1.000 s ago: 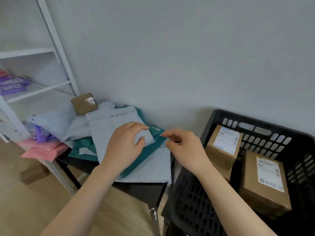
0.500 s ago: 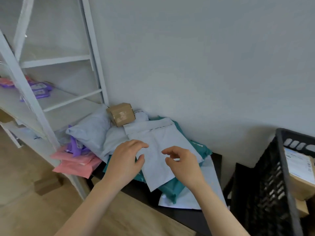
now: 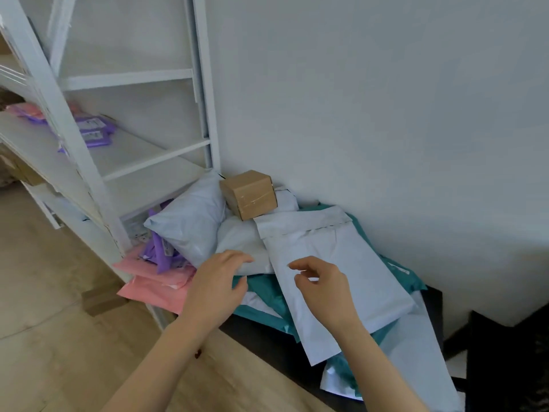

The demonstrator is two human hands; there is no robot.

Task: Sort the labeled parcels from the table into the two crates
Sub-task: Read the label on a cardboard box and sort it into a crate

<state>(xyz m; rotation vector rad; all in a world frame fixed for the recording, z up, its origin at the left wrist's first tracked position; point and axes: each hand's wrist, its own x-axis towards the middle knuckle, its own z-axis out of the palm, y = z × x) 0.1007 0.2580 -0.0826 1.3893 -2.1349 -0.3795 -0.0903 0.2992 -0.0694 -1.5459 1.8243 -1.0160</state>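
Note:
A heap of parcels covers the dark table (image 3: 267, 337). On top lies a flat pale grey mailer (image 3: 350, 263), over teal mailers (image 3: 267, 292). A small cardboard box (image 3: 252, 194) sits at the back by the wall on puffy grey bags (image 3: 190, 227). Pink mailers (image 3: 154, 286) and purple ones (image 3: 163, 254) lie at the left edge. My left hand (image 3: 217, 286) hovers over the grey bag's lower edge, fingers spread, holding nothing. My right hand (image 3: 320, 289) hangs above the flat grey mailer, fingers loosely curled, empty.
A white shelf rack (image 3: 89, 173) stands left of the table, with purple packets (image 3: 92, 132) on one shelf. A black crate (image 3: 511, 367) shows at the right edge. The wall runs right behind the heap. Wooden floor lies in front and to the left.
The view has swung left, so the black crate with its boxes has nearly left the frame. My left hand has lifted off the flat grey mailer and moved left towards the puffy bag.

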